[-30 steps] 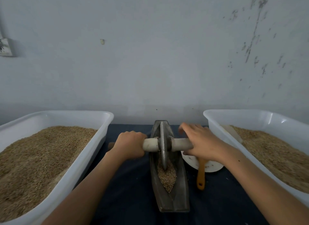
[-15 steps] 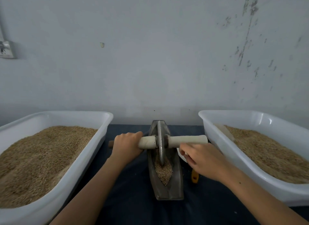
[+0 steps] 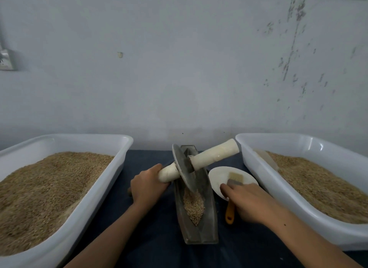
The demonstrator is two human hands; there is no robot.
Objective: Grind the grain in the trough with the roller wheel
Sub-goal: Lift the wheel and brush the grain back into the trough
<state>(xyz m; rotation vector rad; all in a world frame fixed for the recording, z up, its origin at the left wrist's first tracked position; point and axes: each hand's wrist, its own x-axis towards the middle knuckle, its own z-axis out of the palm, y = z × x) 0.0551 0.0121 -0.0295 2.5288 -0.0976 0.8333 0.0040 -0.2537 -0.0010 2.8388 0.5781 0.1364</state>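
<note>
A grey metal trough [image 3: 207,228] lies lengthwise on the dark cloth, with a small heap of grain [image 3: 194,206] in its groove. The metal roller wheel [image 3: 184,168] stands tilted in the trough's far half, its edge touching the grain. My left hand [image 3: 147,186] grips the left end of the pale wooden handle [image 3: 215,155]; the right end points up, free. My right hand [image 3: 251,202] is off the roller and closes over a brush [image 3: 235,177] with an orange handle, lying across a white plate [image 3: 219,176].
Two large white tubs of grain flank the trough: the left tub [image 3: 95,198] and the right tub [image 3: 278,204], each close to my forearms. A pale scoop lies in the right tub. A grey wall rises just behind.
My right hand let go of the roller handle and dropped to the brush on the plate. The roller tipped, its right end rising, held by my left hand alone.
</note>
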